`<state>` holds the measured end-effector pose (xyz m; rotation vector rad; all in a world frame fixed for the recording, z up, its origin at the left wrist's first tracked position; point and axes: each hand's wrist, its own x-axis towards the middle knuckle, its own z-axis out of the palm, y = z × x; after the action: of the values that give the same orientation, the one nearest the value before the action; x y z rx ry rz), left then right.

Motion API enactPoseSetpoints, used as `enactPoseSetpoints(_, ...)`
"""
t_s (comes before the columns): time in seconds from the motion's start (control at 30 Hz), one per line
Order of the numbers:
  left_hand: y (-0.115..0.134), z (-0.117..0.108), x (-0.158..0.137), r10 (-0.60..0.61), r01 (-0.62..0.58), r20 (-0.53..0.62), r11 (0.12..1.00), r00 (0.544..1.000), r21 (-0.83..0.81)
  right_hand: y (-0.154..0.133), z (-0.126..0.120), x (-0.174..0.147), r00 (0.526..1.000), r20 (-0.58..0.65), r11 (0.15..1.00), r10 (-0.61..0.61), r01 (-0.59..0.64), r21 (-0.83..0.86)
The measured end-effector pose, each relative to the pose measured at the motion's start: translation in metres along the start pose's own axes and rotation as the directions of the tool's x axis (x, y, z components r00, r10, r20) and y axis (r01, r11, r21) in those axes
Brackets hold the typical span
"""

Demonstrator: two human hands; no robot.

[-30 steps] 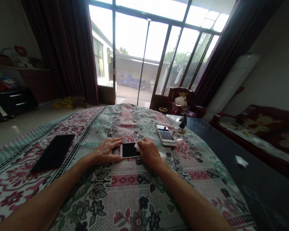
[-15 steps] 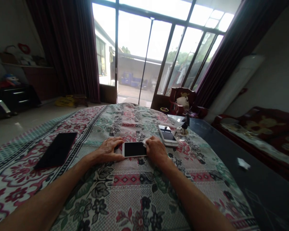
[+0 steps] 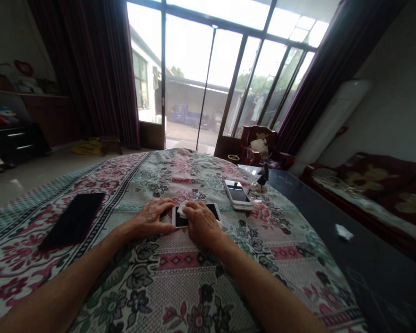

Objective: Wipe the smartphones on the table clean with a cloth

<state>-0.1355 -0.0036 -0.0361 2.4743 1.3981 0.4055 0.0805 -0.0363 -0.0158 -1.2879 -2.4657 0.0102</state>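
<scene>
A white-framed smartphone (image 3: 213, 210) lies face up on the patterned tablecloth (image 3: 180, 282), its dark screen partly covered by my right hand. My left hand (image 3: 154, 218) grips the left end of this phone, thumb at the near corner and fingers at the far one. Pinched in the fingers of my right hand (image 3: 203, 224) is a crumpled white tissue (image 3: 182, 210), pressed on the left part of the screen. To the right, another white phone (image 3: 237, 193) rests on what looks like a second pale device. A large dark tablet or phone (image 3: 72, 219) lies to the left.
Near the table's right edge stands a small dark object on a clear round base (image 3: 259, 187). Beyond that edge is a dark glossy surface (image 3: 319, 208) with a white scrap (image 3: 344, 232) on it. A wooden sofa (image 3: 374, 180) and a chair (image 3: 258, 143) stand further back.
My right hand has slid the tissue leftward across the screen, from the phone's right end to its left part, uncovering the right end. My left hand keeps its hold.
</scene>
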Motion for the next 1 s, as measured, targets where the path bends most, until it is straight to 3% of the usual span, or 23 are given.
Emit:
enactPoseSetpoints(0.07,-0.001,0.000,0.000,0.012,-0.012,-0.007,1.000,1.000,-0.014,0.014,-0.008,-0.002,0.989,-0.008,0.987,0.147,-0.147,-0.068)
enactPoseSetpoints(0.17,-0.001,-0.001,0.000,0.023,-0.024,-0.009,0.999,1.000,-0.027,0.031,-0.020,-0.006,0.931,-0.020,0.921,0.365,-0.364,-0.143)
enactPoseSetpoints(0.23,0.000,-0.002,0.000,0.011,-0.012,-0.008,1.000,1.000,-0.029,0.033,-0.024,-0.008,0.897,-0.017,0.882,0.441,-0.437,-0.177)
enactPoseSetpoints(0.3,0.002,-0.002,0.000,-0.006,0.006,-0.005,1.000,1.000,-0.026,0.025,-0.023,-0.009,0.911,-0.013,0.893,0.412,-0.407,-0.192)
enactPoseSetpoints(0.4,0.005,-0.003,0.001,-0.020,0.020,0.000,1.000,1.000,-0.017,0.001,-0.012,-0.009,0.985,0.021,0.976,0.170,-0.165,-0.145)
enactPoseSetpoints(0.5,0.005,-0.002,0.000,-0.019,0.019,0.005,1.000,1.000,-0.012,-0.012,-0.003,-0.007,0.999,0.030,0.998,0.011,-0.009,-0.064)
enactPoseSetpoints(0.57,0.004,-0.003,-0.001,-0.009,0.009,0.006,1.000,1.000,-0.013,-0.005,-0.003,-0.005,0.998,0.009,0.997,0.063,-0.062,-0.048)
enactPoseSetpoints(0.63,0.003,-0.004,-0.001,0.003,-0.003,0.004,1.000,1.000,-0.018,0.011,-0.009,-0.004,0.981,-0.013,0.979,0.194,-0.194,-0.063)
enactPoseSetpoints(0.77,0.010,-0.004,0.001,-0.045,0.044,-0.013,0.998,0.999,-0.053,0.047,-0.025,-0.006,0.895,-0.035,0.892,0.444,-0.446,-0.079)
enactPoseSetpoints(0.87,0.022,0.002,0.007,-0.057,0.054,-0.037,0.996,0.998,-0.076,0.057,-0.029,-0.007,0.868,-0.063,0.868,0.492,-0.495,-0.045)
enactPoseSetpoints(1.0,0.030,0.010,0.012,0.040,-0.042,-0.023,0.997,0.999,-0.072,0.054,-0.025,-0.005,0.887,-0.080,0.888,0.455,-0.458,-0.024)
